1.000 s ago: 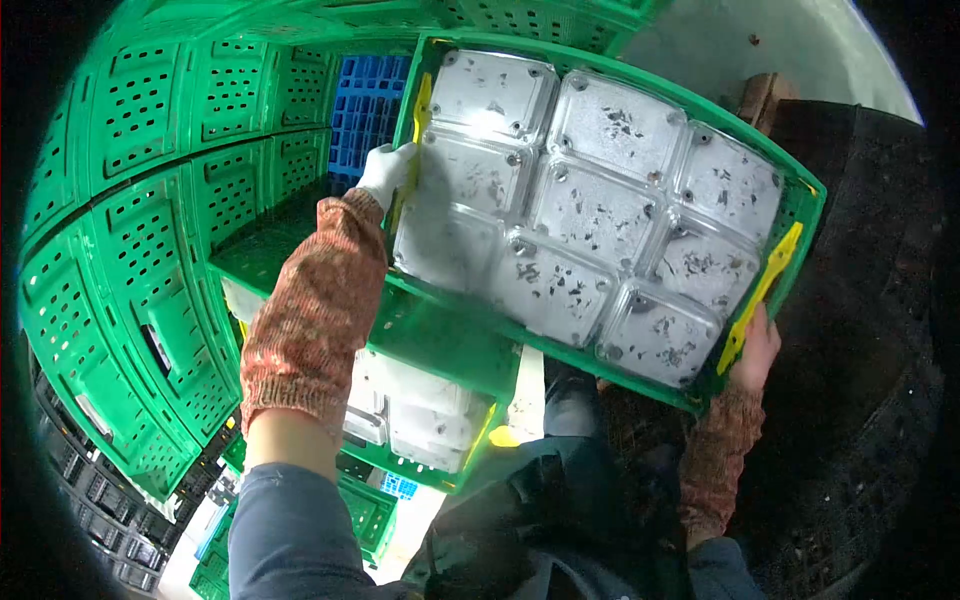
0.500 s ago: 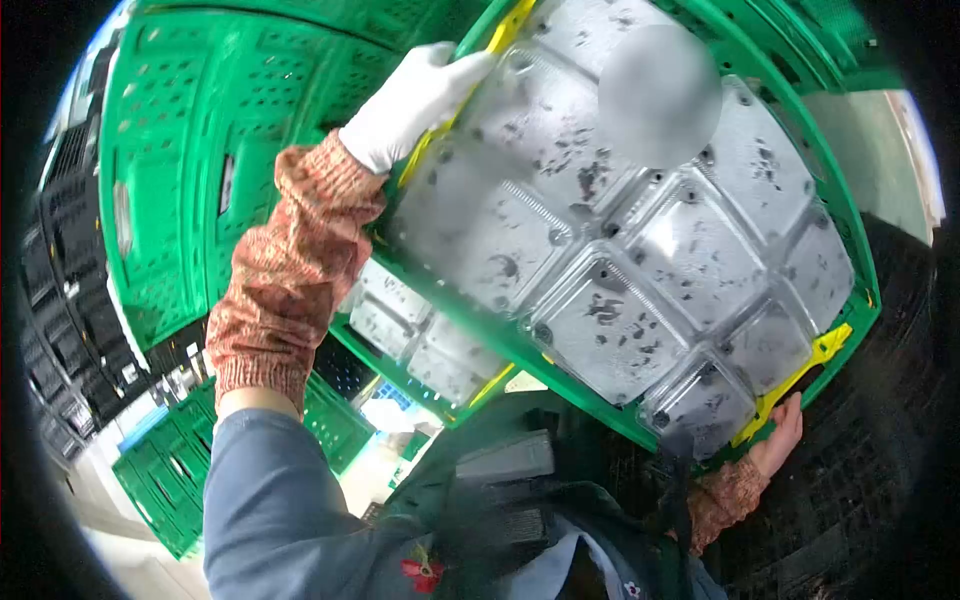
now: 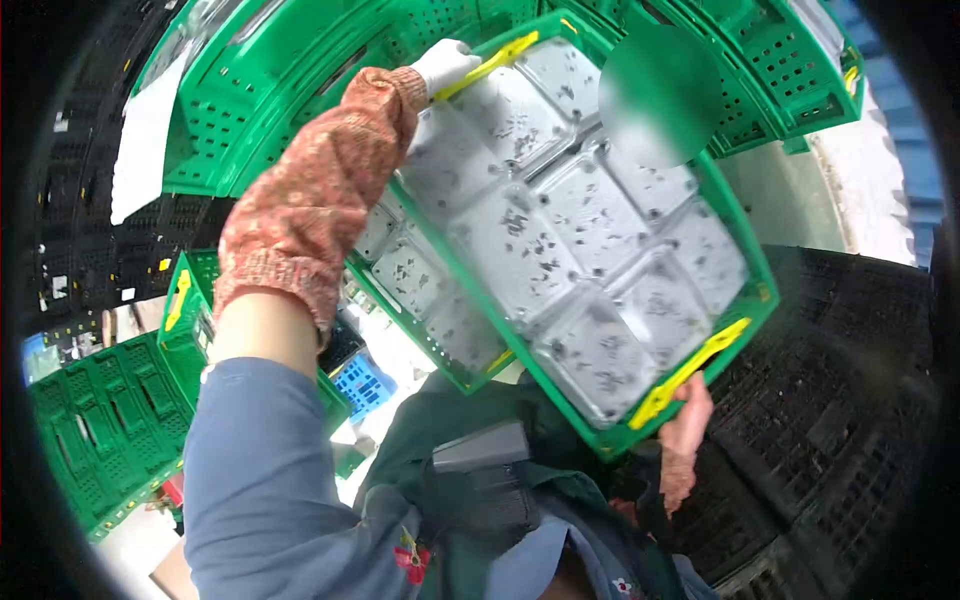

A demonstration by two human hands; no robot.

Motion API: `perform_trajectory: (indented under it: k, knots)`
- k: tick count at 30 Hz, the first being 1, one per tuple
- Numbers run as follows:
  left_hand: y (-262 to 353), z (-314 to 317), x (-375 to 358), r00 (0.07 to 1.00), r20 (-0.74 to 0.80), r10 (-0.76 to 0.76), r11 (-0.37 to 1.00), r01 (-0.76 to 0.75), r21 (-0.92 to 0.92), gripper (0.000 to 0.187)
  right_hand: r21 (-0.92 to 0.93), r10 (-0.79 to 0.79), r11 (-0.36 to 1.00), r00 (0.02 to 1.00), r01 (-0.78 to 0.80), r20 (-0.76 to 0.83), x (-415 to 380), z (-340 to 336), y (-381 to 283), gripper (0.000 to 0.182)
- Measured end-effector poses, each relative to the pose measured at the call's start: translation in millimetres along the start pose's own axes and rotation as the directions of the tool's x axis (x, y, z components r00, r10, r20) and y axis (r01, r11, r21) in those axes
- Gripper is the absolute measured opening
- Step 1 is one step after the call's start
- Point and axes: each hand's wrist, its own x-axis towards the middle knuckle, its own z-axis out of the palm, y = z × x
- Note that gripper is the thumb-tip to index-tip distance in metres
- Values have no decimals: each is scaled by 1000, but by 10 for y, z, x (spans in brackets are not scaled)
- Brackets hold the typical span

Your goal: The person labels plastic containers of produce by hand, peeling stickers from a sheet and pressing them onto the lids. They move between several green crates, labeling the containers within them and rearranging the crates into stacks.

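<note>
My left hand (image 3: 445, 66), in a white glove, is closed around the far end of a green plastic crate (image 3: 480, 285) at its yellow handle (image 3: 490, 64). My bare right hand (image 3: 686, 418) grips the near end, beside the other yellow handle (image 3: 690, 372); some of its fingers are hidden under the rim. The crate is held up at a slant in front of me. Several clear plastic boxes (image 3: 515, 250) with pale surfaces and dark specks fill it; what they contain is not clear. A round blur covers part of the crate's far right side.
Below the held crate, at left, another green crate (image 3: 440, 365) contains similar boxes. Green crates (image 3: 760, 75) stand along the back. Black crates (image 3: 830, 400) are at right, more green crates (image 3: 105, 425) at lower left, and a blue basket (image 3: 362, 388) lies beyond my left arm.
The held crate has shifted left and appears smaller, farther from the camera. Both hands moved with it, still gripping its ends. My view has turned, showing more crates at the back right.
</note>
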Motion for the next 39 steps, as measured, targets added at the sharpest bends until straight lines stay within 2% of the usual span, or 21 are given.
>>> perform_trajectory:
  k: [4,8,9,10,11,14,15,18,23,26,27,28,30,31,32,33,34,35,36,38,39]
  knots:
    - [484,-400,-556,861,-159,482,874,-484,27,54,-12,307,952,951,-307,37,-777,309,271,18]
    - [322,31,-1747,879,-424,218,972,-154,180,70,73,567,783,757,-618,325,-1199,135,527,19]
    - [820,61,-2315,987,-148,67,979,-93,-179,82,110,611,692,660,-713,436,-1224,88,512,25]
    - [538,328,-2724,959,-277,58,990,-92,-111,87,-105,484,837,636,-537,602,-1475,179,756,26]
    - [292,794,-3020,947,-317,-47,998,35,-44,84,86,666,536,483,-840,569,-1432,291,850,25]
    - [441,1561,-3362,863,-433,-258,959,283,-7,64,94,643,398,350,-913,681,-1110,446,836,26]
    - [440,1471,-3431,841,-415,-347,919,393,30,42,79,644,420,358,-904,676,-1107,549,848,27]
    - [347,1719,-3393,837,-502,-217,956,287,64,22,43,611,554,441,-831,658,-1059,618,669,30]
    - [357,1988,-3767,801,-509,-316,901,421,103,23,-41,833,369,311,-928,457,-832,433,635,37]
    - [406,2002,-3954,750,-542,-379,872,485,61,24,-285,769,134,-81,-949,634,-659,240,528,39]
    - [566,1866,-3943,743,-495,-451,876,474,-86,26,-282,781,318,81,-905,620,-810,270,310,40]
    - [715,1770,-3918,718,-520,-463,878,451,-160,30,-447,802,410,81,-795,592,-842,296,115,41]
    - [816,1603,-3742,672,-740,27,936,242,254,37,-729,854,490,97,-477,511,-908,391,-223,43]
    - [765,1377,-3704,776,-627,60,960,128,250,38,-767,803,595,118,-241,585,-1132,623,-391,40]
    - [898,1316,-3587,850,-513,118,965,23,260,40,-690,690,724,5,33,724,-908,644,-427,36]
    - [941,1353,-3467,865,-420,274,917,-102,386,41,-364,338,803,143,472,930,-786,751,-522,34]
    - [914,1399,-3380,895,-306,324,873,-158,461,44,-340,153,558,309,757,939,-534,876,-514,33]
    - [793,1437,-3324,944,-197,265,868,-144,475,47,-91,-292,104,118,990,949,-306,1070,-578,32]
    - [668,1468,-3291,978,-84,192,862,-127,491,50,-266,-279,-72,237,961,931,-128,1174,-585,37]
    - [710,1301,-3204,975,171,-139,839,24,543,69,-228,64,-358,267,906,962,256,1234,-449,46]
    - [592,1288,-3195,988,144,-46,835,-41,549,67,-130,48,-376,159,917,986,334,1249,-366,49]
